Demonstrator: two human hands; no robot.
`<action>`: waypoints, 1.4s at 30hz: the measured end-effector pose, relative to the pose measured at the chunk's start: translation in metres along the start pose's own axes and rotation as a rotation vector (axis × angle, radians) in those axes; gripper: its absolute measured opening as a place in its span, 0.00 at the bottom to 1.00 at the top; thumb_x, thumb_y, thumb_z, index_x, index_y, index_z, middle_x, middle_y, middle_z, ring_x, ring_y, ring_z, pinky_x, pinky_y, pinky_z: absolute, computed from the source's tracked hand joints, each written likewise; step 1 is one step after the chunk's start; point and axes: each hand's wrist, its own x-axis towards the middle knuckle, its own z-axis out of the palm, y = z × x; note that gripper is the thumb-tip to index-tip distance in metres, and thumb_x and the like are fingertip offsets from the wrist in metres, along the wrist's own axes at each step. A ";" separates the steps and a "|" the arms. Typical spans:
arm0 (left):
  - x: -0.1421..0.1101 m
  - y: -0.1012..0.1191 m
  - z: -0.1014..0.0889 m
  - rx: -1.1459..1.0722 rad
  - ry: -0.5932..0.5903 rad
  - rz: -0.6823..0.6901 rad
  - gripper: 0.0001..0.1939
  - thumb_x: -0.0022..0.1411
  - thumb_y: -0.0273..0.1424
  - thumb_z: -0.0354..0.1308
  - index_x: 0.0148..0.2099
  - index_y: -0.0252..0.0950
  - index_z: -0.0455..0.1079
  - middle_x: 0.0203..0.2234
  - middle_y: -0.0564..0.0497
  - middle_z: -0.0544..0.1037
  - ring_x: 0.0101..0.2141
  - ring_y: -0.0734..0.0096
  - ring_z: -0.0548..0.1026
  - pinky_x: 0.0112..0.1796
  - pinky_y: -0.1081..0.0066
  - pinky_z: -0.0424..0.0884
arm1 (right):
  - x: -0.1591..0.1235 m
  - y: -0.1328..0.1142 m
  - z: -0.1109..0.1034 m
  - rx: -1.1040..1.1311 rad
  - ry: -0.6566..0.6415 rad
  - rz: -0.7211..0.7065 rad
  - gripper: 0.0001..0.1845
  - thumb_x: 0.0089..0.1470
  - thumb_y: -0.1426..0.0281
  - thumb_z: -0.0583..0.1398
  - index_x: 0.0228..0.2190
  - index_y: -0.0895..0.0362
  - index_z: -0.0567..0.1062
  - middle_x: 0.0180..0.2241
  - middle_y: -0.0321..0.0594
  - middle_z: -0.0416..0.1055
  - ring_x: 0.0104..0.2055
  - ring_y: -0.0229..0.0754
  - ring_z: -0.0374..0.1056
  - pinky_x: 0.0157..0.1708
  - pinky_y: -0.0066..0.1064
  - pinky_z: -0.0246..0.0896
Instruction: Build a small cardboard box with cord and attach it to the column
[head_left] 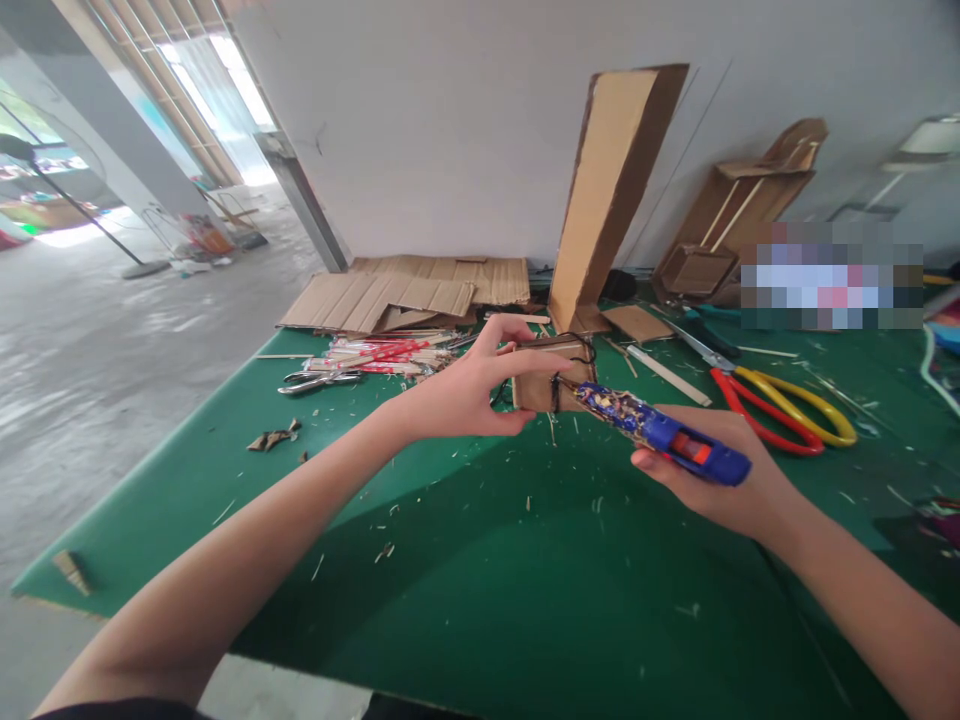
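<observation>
My left hand [469, 385] pinches a small brown cardboard piece [541, 378] between thumb and fingers, holding it just above the green table [480, 580]. A thin dark wire or band loops over the piece. My right hand [720, 475] grips a blue glue gun [660, 432] smeared with dried glue. Its nozzle touches the right edge of the cardboard piece.
Red-and-yellow scissors [780, 405] lie to the right. A bundle of wrapped chopsticks [382, 355] and metal pliers [315, 380] lie at the left. Flat cardboard sheets [405, 295], an upright cardboard strip [607, 190] and a cardboard model [739, 215] stand by the wall. Scraps litter the table.
</observation>
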 end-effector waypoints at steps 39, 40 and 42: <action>-0.001 -0.010 0.003 -0.125 0.009 -0.314 0.33 0.53 0.35 0.61 0.60 0.39 0.57 0.52 0.43 0.62 0.53 0.57 0.66 0.52 0.57 0.69 | 0.001 0.009 -0.001 0.049 -0.043 0.201 0.15 0.56 0.58 0.59 0.25 0.55 0.72 0.16 0.32 0.65 0.17 0.34 0.58 0.17 0.29 0.53; -0.001 -0.011 0.003 -0.135 -0.005 -0.325 0.32 0.54 0.36 0.61 0.60 0.39 0.57 0.51 0.43 0.62 0.52 0.58 0.67 0.51 0.58 0.70 | 0.001 0.009 -0.001 0.030 -0.033 0.186 0.15 0.56 0.58 0.59 0.25 0.55 0.72 0.16 0.32 0.65 0.17 0.34 0.58 0.17 0.29 0.53; -0.002 -0.012 0.002 -0.140 -0.053 -0.346 0.31 0.55 0.38 0.61 0.59 0.38 0.59 0.50 0.43 0.63 0.49 0.60 0.68 0.49 0.59 0.72 | 0.001 0.009 -0.003 0.006 -0.022 0.166 0.15 0.56 0.58 0.59 0.25 0.55 0.72 0.17 0.32 0.65 0.17 0.34 0.59 0.17 0.29 0.53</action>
